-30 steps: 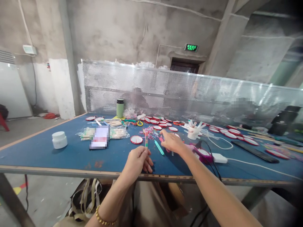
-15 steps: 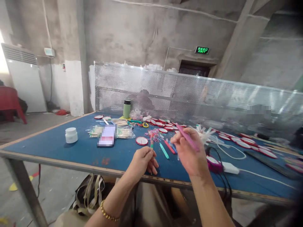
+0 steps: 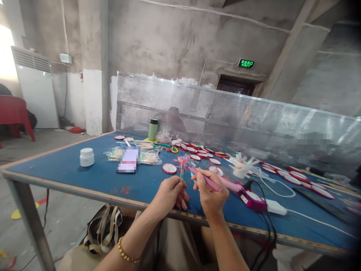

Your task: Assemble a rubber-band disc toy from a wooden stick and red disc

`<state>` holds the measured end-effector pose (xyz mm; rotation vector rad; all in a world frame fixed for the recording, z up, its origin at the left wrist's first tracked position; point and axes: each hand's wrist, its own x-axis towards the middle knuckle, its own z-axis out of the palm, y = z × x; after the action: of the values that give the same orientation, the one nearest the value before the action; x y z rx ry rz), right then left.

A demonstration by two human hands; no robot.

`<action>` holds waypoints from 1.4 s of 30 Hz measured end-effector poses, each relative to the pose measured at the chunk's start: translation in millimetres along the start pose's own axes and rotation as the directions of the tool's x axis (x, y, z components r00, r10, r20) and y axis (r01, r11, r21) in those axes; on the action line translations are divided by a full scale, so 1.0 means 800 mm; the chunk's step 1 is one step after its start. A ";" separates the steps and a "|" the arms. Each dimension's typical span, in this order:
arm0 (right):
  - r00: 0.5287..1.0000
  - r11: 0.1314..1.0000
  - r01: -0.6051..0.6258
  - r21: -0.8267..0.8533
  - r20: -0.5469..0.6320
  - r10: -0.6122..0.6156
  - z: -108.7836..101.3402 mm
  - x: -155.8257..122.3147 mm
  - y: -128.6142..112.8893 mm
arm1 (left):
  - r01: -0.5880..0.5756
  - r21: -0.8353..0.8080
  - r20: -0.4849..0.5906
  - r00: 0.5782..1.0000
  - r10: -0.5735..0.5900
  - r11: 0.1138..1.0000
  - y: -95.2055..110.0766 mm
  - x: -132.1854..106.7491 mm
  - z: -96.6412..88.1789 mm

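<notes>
At the front edge of the table, my left hand (image 3: 170, 194) is closed on a thin flat stick (image 3: 182, 171) with green and reddish bands, held upright between thumb and fingers. My right hand (image 3: 211, 190) grips a pink pen (image 3: 205, 180). The pen's tip points left towards the stick, and a small gap shows between them. A round red-rimmed disc (image 3: 169, 168) lies just beyond my left hand. Behind the stick is a tangle of pink and coloured strands (image 3: 187, 162). A teal pen is mostly hidden behind my right hand.
A phone (image 3: 128, 160) and a white jar (image 3: 87, 157) stand to the left, with bagged wooden sticks (image 3: 150, 157) beside the phone. A green bottle (image 3: 153, 130) and yellow-teal pliers (image 3: 174, 149) are farther back. On the right are a magenta device (image 3: 253, 198), cables and a white cup (image 3: 241, 168).
My right hand has moved down and left with the pink pen, bringing its tip near the stick. My left hand has stayed almost in place. The view has shifted slightly.
</notes>
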<state>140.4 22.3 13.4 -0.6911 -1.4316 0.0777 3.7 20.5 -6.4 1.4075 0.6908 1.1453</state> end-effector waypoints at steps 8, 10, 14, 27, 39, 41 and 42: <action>0.995 0.988 0.084 -0.126 0.069 -0.076 -0.003 -0.007 0.003 | 0.008 0.028 -0.010 1.000 -0.008 1.000 0.001 0.000 0.000; 0.995 0.988 0.089 -0.124 0.063 -0.082 -0.002 -0.007 0.003 | 0.003 0.038 -0.016 1.000 -0.002 0.999 0.001 0.000 0.000; 0.993 0.985 0.104 -0.138 0.068 -0.095 -0.002 -0.009 0.002 | -0.014 0.078 -0.043 0.999 0.017 0.997 0.001 -0.002 0.002; 0.990 0.976 0.120 -0.180 0.091 -0.105 0.001 -0.007 -0.003 | -0.030 0.129 -0.064 0.997 0.039 0.991 -0.002 -0.003 0.003; 0.995 0.975 0.088 -0.205 0.070 -0.075 -0.001 -0.009 -0.001 | -0.020 0.123 -0.068 0.997 0.028 0.992 -0.001 -0.004 0.005; 0.995 0.973 0.092 -0.212 0.054 -0.082 -0.001 -0.009 -0.001 | -0.021 0.128 -0.065 0.997 0.030 0.992 -0.001 -0.003 0.004; 0.995 0.973 0.093 -0.211 0.051 -0.084 -0.001 -0.009 -0.001 | -0.023 0.130 -0.064 0.997 0.032 0.991 -0.002 -0.003 0.004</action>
<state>139.6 17.9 7.7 -0.8042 -1.5233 -0.1340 6.2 17.2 -8.0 1.4973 0.8064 1.1906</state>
